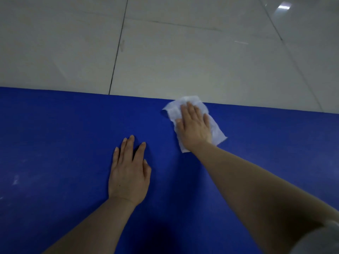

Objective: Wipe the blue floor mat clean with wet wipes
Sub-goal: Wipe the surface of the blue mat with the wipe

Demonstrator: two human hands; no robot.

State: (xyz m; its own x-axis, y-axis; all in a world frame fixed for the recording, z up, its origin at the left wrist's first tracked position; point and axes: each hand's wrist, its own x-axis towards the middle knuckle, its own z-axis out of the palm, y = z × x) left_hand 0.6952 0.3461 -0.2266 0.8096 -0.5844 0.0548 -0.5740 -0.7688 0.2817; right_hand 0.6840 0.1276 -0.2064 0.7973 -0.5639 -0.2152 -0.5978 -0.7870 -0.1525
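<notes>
Both forearms reach out over the blue floor mat (pixel 55 134), which fills the near half of the view. Flat-fingered, the left hand (pixel 128 171) rests on its middle, bracing. Farther out, the right hand (pixel 194 125) presses a white wet wipe (pixel 216 132) with straight fingers at the mat's far edge, one corner just lapping onto the tiled floor (pixel 165 52). Faint pale smudges, possibly dust, lie toward the mat's left side, so unwiped ground lies leftward of the wipe.

You saw a dim, slightly soft view with wide-angle bending at the edges, glare on the floor tiles (pixel 283 6) and a shadow on the mat (pixel 55 134).
</notes>
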